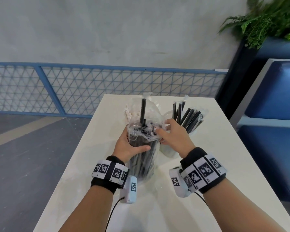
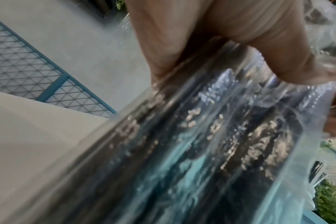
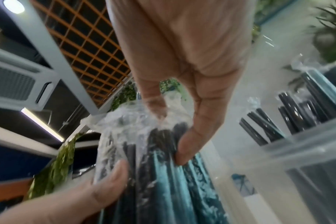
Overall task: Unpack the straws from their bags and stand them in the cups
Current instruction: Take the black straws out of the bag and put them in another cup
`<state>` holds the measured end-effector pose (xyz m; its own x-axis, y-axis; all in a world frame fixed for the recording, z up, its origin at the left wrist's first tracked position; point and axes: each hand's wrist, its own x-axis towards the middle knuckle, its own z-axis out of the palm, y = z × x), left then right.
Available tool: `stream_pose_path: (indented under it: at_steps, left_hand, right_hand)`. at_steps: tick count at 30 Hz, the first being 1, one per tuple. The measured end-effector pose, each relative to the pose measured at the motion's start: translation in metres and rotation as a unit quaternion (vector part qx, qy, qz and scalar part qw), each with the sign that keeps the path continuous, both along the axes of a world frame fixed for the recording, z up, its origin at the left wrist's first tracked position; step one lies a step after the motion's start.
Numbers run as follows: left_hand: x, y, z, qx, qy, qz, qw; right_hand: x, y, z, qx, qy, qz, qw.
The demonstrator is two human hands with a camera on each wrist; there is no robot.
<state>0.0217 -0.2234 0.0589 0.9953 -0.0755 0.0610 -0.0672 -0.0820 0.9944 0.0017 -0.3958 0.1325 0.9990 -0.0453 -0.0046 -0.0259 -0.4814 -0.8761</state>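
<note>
A clear plastic bag [image 1: 141, 158] packed with black wrapped straws stands upright on the white table [image 1: 182, 206]. My left hand [image 1: 129, 144] grips the bag round its middle, seen close in the left wrist view as bag [image 2: 211, 144] under my left hand [image 2: 240, 45]. My right hand [image 1: 171, 131] pinches the crumpled open top of the bag [image 3: 144, 124], thumb and fingers [image 3: 184, 145] closed on the plastic. One black straw [image 1: 143, 111] sticks up above the rest. A translucent cup [image 1: 191, 133] behind my right hand holds several black straws [image 1: 189, 118].
A blue mesh railing [image 1: 90, 89] runs behind the table, with grey floor to the left. A blue padded bench [image 1: 275, 97] and a green plant [image 1: 266, 19] stand at the right. A second cup [image 1: 167, 151] is partly hidden under my right wrist.
</note>
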Motion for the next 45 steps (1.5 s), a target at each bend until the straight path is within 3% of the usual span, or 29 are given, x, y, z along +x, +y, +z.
stream_pose_path:
  at_steps: [3, 6, 8, 9, 12, 14, 20, 28, 36, 41, 45]
  left_hand:
    - [-0.002, 0.002, 0.000, 0.012, -0.002, 0.001, 1.000]
    - [-0.002, 0.003, -0.001, 0.015, -0.019, -0.001, 1.000]
    - [-0.001, 0.003, -0.003, 0.013, -0.026, -0.004, 1.000]
    - [-0.001, 0.002, -0.004, 0.012, -0.026, -0.005, 1.000]
    - [0.001, 0.003, -0.007, 0.010, -0.023, -0.001, 1.000]
    - [0.002, 0.004, -0.008, 0.013, -0.029, -0.001, 0.999]
    - [0.003, 0.003, -0.009, 0.006, -0.029, -0.009, 1.000]
    - [0.004, 0.000, -0.011, 0.014, -0.044, -0.033, 0.998]
    - [0.003, 0.008, -0.010, -0.011, -0.052, -0.090, 0.995]
    - [0.001, 0.009, -0.007, -0.049, -0.047, -0.095, 0.993]
    - [-0.002, 0.008, -0.007, -0.040, -0.047, -0.084, 0.995]
  right_hand:
    - [-0.006, 0.002, -0.002, 0.108, 0.029, 0.009, 0.994]
    - [-0.007, 0.002, -0.008, 0.147, 0.040, 0.013, 0.988]
    - [-0.007, 0.004, -0.014, 0.075, -0.007, -0.002, 0.997]
    - [-0.008, 0.006, -0.014, 0.008, -0.073, -0.019, 0.997]
    - [-0.013, 0.013, -0.013, -0.122, -0.297, -0.005, 0.947]
    - [-0.013, 0.015, -0.012, -0.179, -0.336, 0.040, 0.924]
    - [-0.006, 0.012, -0.002, -0.284, -0.169, 0.045, 0.943]
    - [0.004, 0.006, -0.001, -0.234, -0.063, 0.050, 0.969]
    - [0.000, -0.002, -0.007, -0.112, -0.027, 0.069, 0.991]
    - [-0.005, 0.001, -0.013, -0.143, -0.063, 0.103, 0.982]
    - [-0.007, -0.001, -0.024, -0.080, -0.078, 0.063, 0.992]
